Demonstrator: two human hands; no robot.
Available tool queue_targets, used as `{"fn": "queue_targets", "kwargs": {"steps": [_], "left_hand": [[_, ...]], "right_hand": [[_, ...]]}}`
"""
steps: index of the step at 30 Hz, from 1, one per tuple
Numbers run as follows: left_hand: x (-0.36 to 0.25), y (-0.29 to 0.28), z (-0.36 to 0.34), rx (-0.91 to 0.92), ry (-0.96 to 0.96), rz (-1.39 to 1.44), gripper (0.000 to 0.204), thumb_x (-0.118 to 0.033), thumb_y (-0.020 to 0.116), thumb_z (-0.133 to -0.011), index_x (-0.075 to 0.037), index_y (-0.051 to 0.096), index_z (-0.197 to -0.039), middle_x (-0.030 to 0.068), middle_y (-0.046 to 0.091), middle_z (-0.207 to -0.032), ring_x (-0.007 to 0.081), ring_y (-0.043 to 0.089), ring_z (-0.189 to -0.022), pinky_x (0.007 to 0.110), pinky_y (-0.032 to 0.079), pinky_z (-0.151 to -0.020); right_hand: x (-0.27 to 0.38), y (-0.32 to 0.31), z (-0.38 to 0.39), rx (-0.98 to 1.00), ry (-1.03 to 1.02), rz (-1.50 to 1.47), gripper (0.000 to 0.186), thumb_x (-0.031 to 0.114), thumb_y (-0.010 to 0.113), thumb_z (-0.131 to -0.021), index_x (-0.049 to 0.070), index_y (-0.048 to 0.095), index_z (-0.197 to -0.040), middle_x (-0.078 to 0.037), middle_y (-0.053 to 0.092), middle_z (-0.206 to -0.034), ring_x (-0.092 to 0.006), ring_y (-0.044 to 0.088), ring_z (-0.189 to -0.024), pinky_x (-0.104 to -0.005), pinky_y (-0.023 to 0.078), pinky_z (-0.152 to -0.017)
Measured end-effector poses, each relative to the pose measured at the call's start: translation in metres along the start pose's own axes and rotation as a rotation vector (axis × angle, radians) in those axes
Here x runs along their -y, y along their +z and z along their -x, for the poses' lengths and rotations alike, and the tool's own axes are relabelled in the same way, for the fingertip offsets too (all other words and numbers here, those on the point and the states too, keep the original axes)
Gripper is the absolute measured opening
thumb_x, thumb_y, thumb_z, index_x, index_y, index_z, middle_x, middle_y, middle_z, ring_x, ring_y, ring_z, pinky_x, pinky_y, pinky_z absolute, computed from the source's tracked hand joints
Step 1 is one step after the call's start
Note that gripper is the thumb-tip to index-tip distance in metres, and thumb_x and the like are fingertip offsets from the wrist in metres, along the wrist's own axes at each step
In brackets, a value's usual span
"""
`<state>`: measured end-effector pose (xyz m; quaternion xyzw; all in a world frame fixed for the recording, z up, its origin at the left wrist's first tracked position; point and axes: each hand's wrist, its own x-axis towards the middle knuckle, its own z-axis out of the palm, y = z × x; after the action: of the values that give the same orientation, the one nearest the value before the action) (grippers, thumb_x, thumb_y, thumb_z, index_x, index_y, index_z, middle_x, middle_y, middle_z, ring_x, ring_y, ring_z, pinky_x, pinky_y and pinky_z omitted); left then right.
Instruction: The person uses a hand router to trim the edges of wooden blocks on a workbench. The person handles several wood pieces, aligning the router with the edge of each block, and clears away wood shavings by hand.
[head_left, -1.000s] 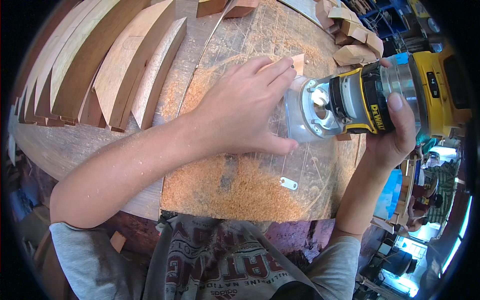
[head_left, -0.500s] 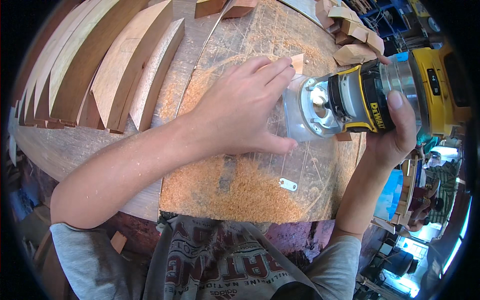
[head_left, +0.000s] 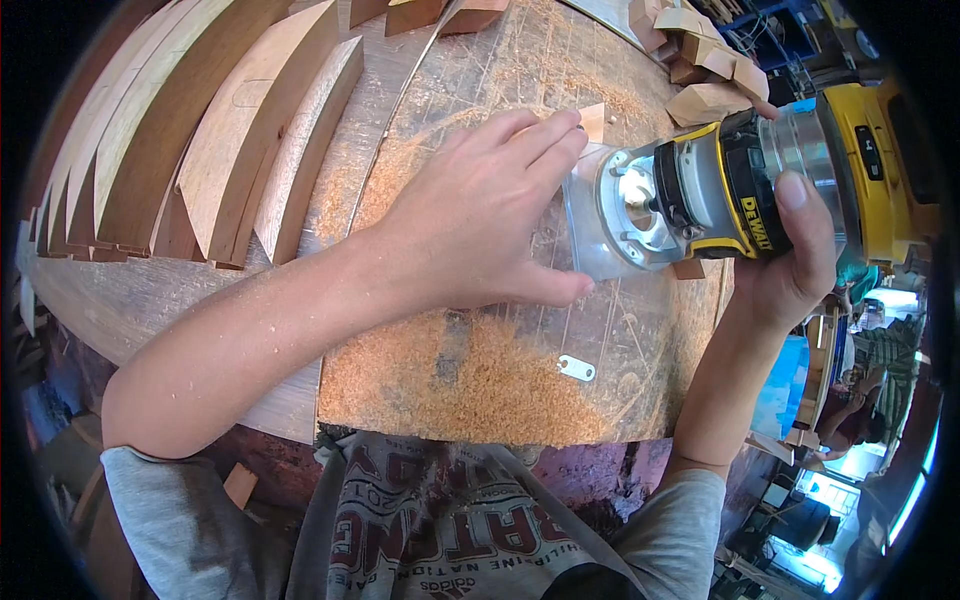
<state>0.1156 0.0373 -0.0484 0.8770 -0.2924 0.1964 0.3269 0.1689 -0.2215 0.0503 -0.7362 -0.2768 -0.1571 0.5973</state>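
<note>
The right hand [head_left: 800,240] is closed around a compact router [head_left: 715,195], its thumb lying along the black body; the tool has a hard yellow-and-black casing, a ribbed clear plastic collar and a squarish see-through base [head_left: 590,235]. The left hand [head_left: 485,215] is spread flat just beside that base, thumb apart from the fingers; its palm is hidden, so I cannot tell whether it grips anything. Past its fingertips juts a smooth, pale wooden corner [head_left: 592,122], and a small brown wooden corner [head_left: 690,269] shows beneath the router. The worn bench [head_left: 650,340] is scored with thin lines and strewn with fluffy orange sawdust [head_left: 470,385], thickest on the near side. On the left stand arched boards [head_left: 250,130] with sawn, grained faces; at far right lie angular offcuts [head_left: 705,60].

Compared with a second ago, both hands keep nearly the same places. The router's rear end sits slightly farther away, the view has shifted a little, and another block edge has come in at the far side.

Counted: two hands, one router, one pale flat tab [head_left: 576,368] on the near bench, three blocks [head_left: 475,15] at the far edge, and at least five each of boards and offcuts, overlapping.
</note>
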Motion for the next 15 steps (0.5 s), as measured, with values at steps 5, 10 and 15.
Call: {"fn": "queue_targets", "kwargs": {"steps": [5, 10, 15], "left_hand": [[0.001, 0.001, 0.0, -0.006, 0.0, -0.011, 0.102, -0.053, 0.084, -0.07, 0.007, 0.049, -0.143, 0.024, 0.051, -0.15, 0.0402, 0.049, -0.137, 0.047, 0.041, -0.115], [0.001, 0.0, -0.001, -0.002, -0.003, 0.004, 0.101, -0.051, 0.085, -0.07, 0.008, 0.049, -0.143, 0.0245, 0.051, -0.149, 0.0399, 0.049, -0.137, 0.047, 0.041, -0.115], [0.001, 0.001, -0.002, -0.004, -0.004, 0.015, 0.1, -0.05, 0.085, -0.07, 0.008, 0.049, -0.144, 0.0247, 0.051, -0.149, 0.0398, 0.049, -0.137, 0.046, 0.041, -0.115]], "right_hand": [[0.0, 0.002, 0.001, -0.027, 0.006, -0.025, 0.049, 0.019, 0.064, -0.09, -0.014, 0.061, -0.126, -0.024, 0.071, -0.119, -0.0238, 0.075, -0.104, -0.0346, 0.06, -0.096], [0.007, 0.011, 0.0, -0.063, 0.025, -0.143, 0.027, 0.005, 0.073, -0.082, -0.008, 0.07, -0.106, -0.016, 0.073, -0.101, -0.0212, 0.074, -0.089, -0.0344, 0.061, -0.085], [0.006, 0.011, -0.001, -0.074, 0.031, -0.145, 0.028, 0.006, 0.074, -0.082, -0.008, 0.07, -0.106, -0.016, 0.073, -0.1, -0.0205, 0.074, -0.086, -0.0334, 0.06, -0.083]]}}
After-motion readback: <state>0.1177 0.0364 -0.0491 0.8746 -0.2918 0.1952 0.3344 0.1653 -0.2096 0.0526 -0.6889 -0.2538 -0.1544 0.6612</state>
